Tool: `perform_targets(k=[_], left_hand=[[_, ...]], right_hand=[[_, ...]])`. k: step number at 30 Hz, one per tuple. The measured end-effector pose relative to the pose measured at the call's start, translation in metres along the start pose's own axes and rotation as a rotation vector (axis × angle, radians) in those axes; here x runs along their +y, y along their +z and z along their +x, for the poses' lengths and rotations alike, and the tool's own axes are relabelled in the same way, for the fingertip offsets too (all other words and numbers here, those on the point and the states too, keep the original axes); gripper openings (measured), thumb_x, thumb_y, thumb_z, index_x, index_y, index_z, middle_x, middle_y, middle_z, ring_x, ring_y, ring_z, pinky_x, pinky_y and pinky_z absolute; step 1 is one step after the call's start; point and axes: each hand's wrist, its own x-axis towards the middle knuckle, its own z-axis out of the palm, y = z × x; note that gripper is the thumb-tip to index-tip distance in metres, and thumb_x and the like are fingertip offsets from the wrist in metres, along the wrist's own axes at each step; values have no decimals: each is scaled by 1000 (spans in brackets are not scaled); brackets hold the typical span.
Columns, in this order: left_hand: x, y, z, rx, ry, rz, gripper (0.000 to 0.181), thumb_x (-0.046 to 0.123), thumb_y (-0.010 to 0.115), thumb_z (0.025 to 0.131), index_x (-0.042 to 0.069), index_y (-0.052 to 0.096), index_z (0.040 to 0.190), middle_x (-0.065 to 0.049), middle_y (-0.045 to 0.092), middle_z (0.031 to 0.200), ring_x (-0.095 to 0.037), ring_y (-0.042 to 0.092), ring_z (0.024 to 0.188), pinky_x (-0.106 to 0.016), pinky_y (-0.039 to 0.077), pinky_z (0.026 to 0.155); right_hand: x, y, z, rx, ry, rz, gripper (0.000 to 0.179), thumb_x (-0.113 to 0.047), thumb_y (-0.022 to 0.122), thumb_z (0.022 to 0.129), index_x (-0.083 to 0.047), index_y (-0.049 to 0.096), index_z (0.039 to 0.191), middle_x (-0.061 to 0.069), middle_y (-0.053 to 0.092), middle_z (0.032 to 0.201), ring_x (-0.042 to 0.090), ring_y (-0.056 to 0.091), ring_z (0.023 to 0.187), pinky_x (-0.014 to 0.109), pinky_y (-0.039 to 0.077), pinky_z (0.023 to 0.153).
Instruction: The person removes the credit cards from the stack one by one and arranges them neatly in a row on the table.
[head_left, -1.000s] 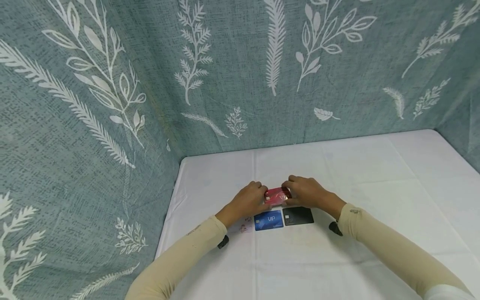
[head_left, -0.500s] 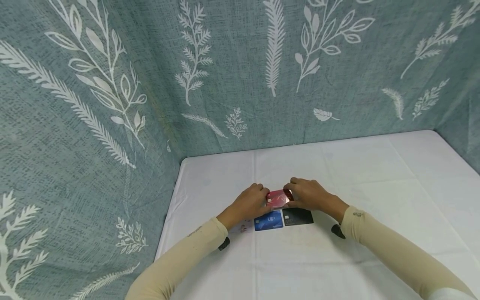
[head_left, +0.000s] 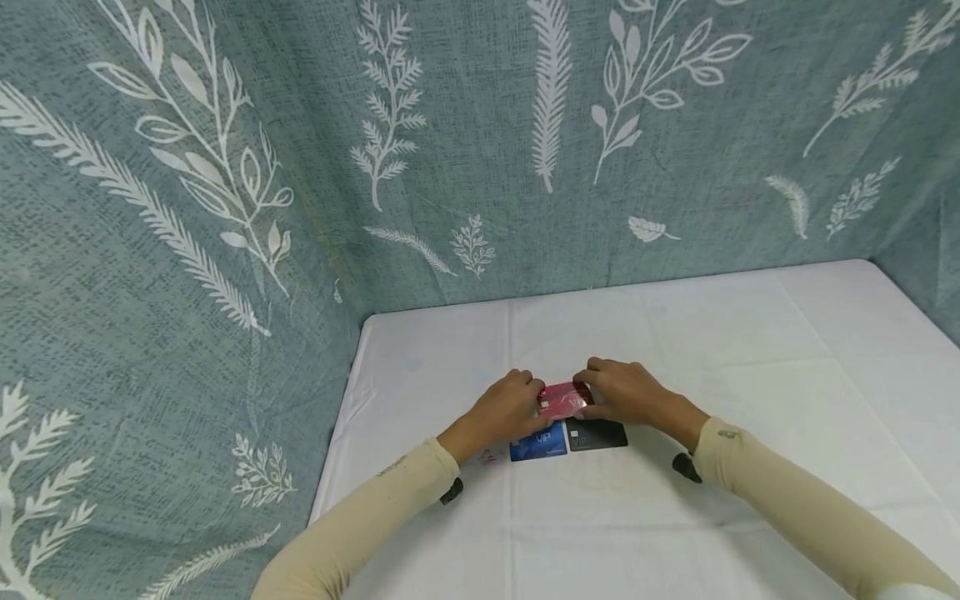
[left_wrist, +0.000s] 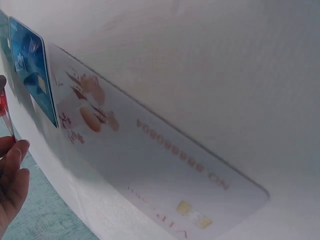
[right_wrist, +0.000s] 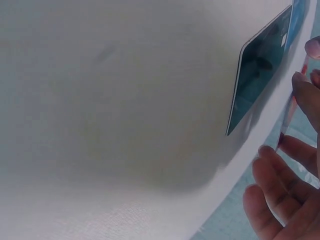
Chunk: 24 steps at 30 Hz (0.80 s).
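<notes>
Between both hands is a red card (head_left: pixel 562 401) with a chip and VIP lettering. My left hand (head_left: pixel 506 406) pinches its left end, and my right hand (head_left: pixel 624 393) pinches its right end with thumb and fingers. Just nearer to me, a blue VIP card (head_left: pixel 538 442) and a black VIP card (head_left: pixel 597 434) lie side by side on the table. A white card (left_wrist: pixel 150 145) with a floral print lies left of the blue one; in the head view my left hand and wrist hide most of it. The right wrist view shows the black card (right_wrist: pixel 261 70) beyond the fingers.
A white cloth covers the table (head_left: pixel 720 333). A teal curtain (head_left: pixel 480 150) with white leaf prints stands behind it and along its left side. Small dark objects (head_left: pixel 686 467) sit under each wrist.
Both hands have moved slightly right and toward me with the red card between them. It now overlaps the top edge of the blue card in view. The other cards lie still.
</notes>
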Motion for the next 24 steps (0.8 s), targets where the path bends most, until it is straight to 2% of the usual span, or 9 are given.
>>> perform_targets(k=[7,16,24], left_hand=[[4,-1,-1,13,14,-3,47,43,68,84,6,64,114,-4,61,100,-12,52,86,-24,48,80],[8,3,-1,27,36,-12,45,42,67,85,6,64,112,-3,61,97,-11,50,82,-22,47,75],[12,5,-3,35,53,-2,49,45,67,84,6,64,113,-4,61,98,-11,51,82,-21,47,75]], right_hand=[[1,-2,-5,11,1,-8,53,-49,76,74,-13,68,111,0,59,90,6,50,67,22,43,53],[2,-1,-14,26,-11,-9,53,-50,75,74,-12,68,111,-2,58,87,5,46,64,19,36,48],[2,1,-19,39,-21,-5,54,-49,76,73,-12,68,112,-1,58,89,5,48,66,19,39,51]])
